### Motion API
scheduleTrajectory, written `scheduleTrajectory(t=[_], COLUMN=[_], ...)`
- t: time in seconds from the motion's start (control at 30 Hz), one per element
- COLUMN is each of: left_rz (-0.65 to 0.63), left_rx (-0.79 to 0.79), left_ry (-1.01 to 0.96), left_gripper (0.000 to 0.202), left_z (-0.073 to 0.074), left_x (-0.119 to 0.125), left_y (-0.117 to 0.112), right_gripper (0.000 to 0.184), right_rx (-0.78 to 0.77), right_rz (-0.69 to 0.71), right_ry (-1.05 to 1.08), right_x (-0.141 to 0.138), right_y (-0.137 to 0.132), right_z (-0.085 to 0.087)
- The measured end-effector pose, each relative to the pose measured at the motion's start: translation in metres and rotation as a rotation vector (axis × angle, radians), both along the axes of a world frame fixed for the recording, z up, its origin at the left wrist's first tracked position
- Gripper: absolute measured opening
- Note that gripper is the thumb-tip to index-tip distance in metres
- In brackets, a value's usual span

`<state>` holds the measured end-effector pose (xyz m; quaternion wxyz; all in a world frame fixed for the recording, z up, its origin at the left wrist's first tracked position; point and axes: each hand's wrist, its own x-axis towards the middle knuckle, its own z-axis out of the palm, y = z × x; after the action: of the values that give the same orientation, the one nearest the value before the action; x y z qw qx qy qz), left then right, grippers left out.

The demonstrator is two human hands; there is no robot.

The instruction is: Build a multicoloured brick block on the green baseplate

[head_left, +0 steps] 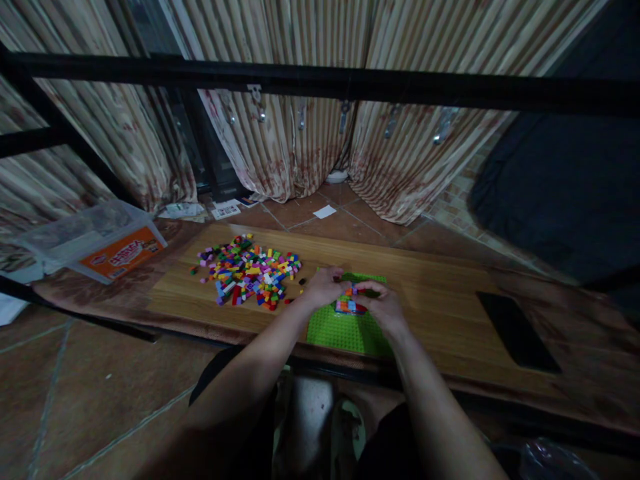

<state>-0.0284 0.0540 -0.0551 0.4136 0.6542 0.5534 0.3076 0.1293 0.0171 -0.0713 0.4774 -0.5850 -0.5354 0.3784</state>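
Note:
A green studded baseplate [340, 337] lies on the wooden board in front of me. Above its middle sits a small build of coloured toy bricks [347, 306], with red, orange and blue parts showing. My left hand [325, 287] reaches in from the left, its fingers bent round the build's far left side. From the right, my right hand [383, 305] has its thumb and index finger closed at the build's right edge. Both sets of fingertips nearly meet over the bricks, and the exact contact is partly hidden.
Left of the baseplate spreads a pile of loose toy bricks [253, 270]. Farther left stands a clear plastic box [95, 233] with an orange label. A dark flat slab [517, 331] lies at the board's right. A black metal bar [320, 80] crosses before the striped curtains.

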Motion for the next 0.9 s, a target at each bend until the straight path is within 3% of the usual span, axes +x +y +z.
scheduleTrajectory(t=[0.2,0.4,0.53,0.77,0.9], left_rz=[-0.027,0.016,0.045,0.089,0.077], left_rx=[-0.066,-0.110,-0.162,-0.180,-0.167], left_ry=[-0.042,-0.068,-0.106,-0.113,-0.152], left_gripper=[0.051,0.050,0.050,0.045,0.045], left_z=[-0.001,-0.002,-0.003,-0.011,-0.010], left_x=[0.012,0.016,0.018,0.022,0.022], left_y=[-0.001,0.000,0.002,0.005,0.000], right_gripper=[0.022,0.023,0.031,0.025,0.025], right_rx=[-0.033,-0.062,-0.090,-0.036,-0.036], right_rz=[-0.017,-0.015,-0.016,-0.215,-0.221], right_ry=[0.007,0.002,0.155,0.281,0.272], right_x=[-0.002,-0.004,-0.003,0.006,0.010], right_y=[0.002,0.000,-0.003,-0.005,-0.008], right_z=[0.001,0.006,0.010,0.011,0.011])
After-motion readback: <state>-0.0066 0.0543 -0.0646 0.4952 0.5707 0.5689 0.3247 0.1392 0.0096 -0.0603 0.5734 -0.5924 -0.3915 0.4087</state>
